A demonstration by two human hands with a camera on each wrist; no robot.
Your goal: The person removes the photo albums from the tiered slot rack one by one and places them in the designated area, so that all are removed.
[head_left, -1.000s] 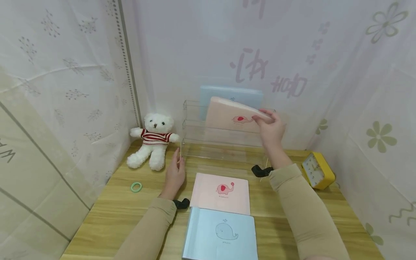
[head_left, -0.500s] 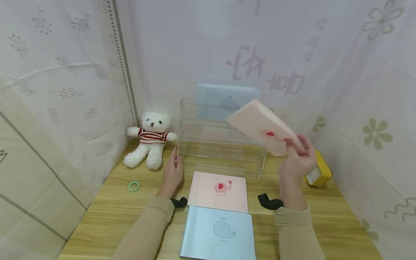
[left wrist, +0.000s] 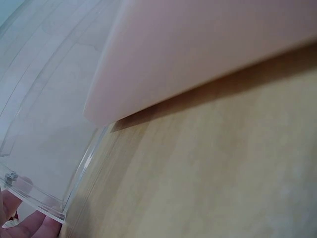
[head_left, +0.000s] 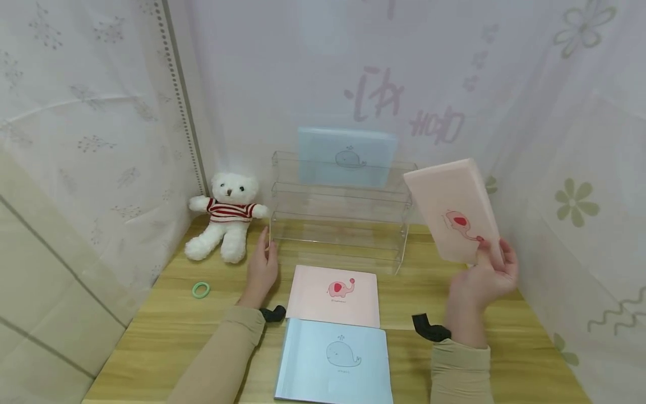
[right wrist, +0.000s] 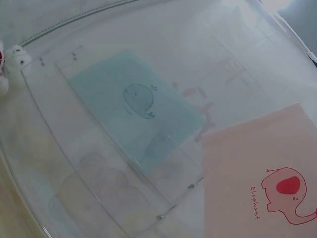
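My right hand (head_left: 484, 280) holds a pink notebook (head_left: 449, 213) with an elephant drawing up off the table, tilted, thumb on its front cover and fingers behind. The right wrist view shows this pink notebook's cover (right wrist: 247, 183) with the printed word Elephant. My left hand (head_left: 261, 272) rests on the left side of a clear acrylic tiered rack (head_left: 338, 227), its fingers (left wrist: 34, 225) fairly straight against the side panel. A blue whale notebook (head_left: 348, 154) stands on the rack's top tier. Another pink elephant notebook (head_left: 330, 308) lies flat in front, with another blue whale notebook (head_left: 333, 359) below it.
A white teddy bear (head_left: 222, 233) in a striped sweater sits left of the rack. A green ring (head_left: 200, 290) lies on the wooden table (head_left: 151, 348). Printed curtains (head_left: 101, 185) enclose the table. The yellow clock at the right is almost wholly hidden behind my right hand.
My right hand has taken the pink notebook off the rack and moved right and down, turning it more upright. The left hand stays at the rack's side. The view has shifted slightly.
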